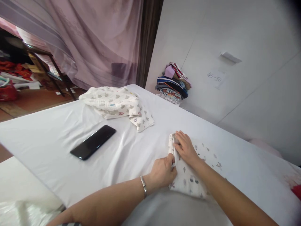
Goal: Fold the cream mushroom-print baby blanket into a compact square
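The left hand [162, 172] has its grip closed on the near part of the folded edge of the patterned cloth [191, 180], at the tabletop's [131, 163] right. The right hand [185, 147] reaches farther, fingers laid over the fold's far end.

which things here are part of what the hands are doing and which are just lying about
In use:
- cactus-print cloth, left hand gripping it, right hand on it
- white sheet beneath

Lying about:
- black phone
- second printed cloth, possibly related
- fabric stack
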`<state>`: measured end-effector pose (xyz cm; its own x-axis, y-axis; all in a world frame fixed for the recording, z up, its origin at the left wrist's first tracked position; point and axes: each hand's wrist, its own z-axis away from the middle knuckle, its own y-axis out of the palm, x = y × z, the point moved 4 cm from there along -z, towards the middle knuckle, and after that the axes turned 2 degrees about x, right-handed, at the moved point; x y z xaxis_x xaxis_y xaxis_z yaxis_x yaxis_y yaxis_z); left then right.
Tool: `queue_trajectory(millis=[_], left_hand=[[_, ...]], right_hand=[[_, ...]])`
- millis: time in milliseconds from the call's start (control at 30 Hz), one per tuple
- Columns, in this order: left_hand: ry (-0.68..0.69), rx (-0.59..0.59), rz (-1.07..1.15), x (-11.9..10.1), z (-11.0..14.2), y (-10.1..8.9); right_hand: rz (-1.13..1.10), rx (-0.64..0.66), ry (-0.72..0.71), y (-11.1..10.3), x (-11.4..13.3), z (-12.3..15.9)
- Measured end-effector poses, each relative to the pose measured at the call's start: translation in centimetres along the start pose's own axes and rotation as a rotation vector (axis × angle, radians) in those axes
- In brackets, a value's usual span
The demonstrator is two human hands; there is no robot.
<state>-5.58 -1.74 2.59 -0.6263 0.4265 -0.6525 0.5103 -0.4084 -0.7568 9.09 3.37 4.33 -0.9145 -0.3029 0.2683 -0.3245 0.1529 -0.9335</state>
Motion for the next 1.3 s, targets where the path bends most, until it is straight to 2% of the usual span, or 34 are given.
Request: queue_trajectory(millis=[100, 167, 300, 433, 633, 767, 867, 1000, 1133, 1300], left_hand=[[-0.020, 0.000, -0.009, 0.1, -0.1, -0.1], [-0.029, 0.006, -0.011, 0.1, -0.2, -0.1], [-0.018, 0.009, 0.002, 0.2, -0.1, -0.2], [-0.009, 0.006, 0.011, 0.3, -0.2, -0.1], [-0.022, 0.031, -0.005, 0.6, -0.6, 0.3], [-0.018, 0.028, -0.009, 0.8, -0.7, 0.3], [-0.029, 0.041, -0.008, 0.9, -0.7, 0.2], [-0.046, 0.040, -0.015, 1.1, -0.7, 0.2], [-0.060, 0.057, -0.015, 0.9, -0.7, 0.1], [-0.071, 0.079, -0.005, 0.7, -0.6, -0.1]], right_hand=[[0.047, 0.198, 0.039, 2.0, 0.3, 0.0], [0.068, 0.243, 0.059, 2.6, 0.3, -0.3], [0.053, 0.252, 0.071, 1.9, 0.4, -0.2], [0.045, 0.192, 0.061, 0.7, 1.2, 1.2], [0.017, 0.286, 0.091, 2.0, 2.4, 2.5], [-0.095, 0.246, 0.102, 0.8, 2.1, 2.7], [-0.065, 0.142, 0.170, -1.6, 0.5, 3.9], [0.133, 0.079, 0.420, -3.9, -4.3, 6.8], [0.216, 0.138, 0.647, -3.3, -8.9, 9.6], [0.174, 0.192, 0.687, -2.4, -10.3, 9.8]])
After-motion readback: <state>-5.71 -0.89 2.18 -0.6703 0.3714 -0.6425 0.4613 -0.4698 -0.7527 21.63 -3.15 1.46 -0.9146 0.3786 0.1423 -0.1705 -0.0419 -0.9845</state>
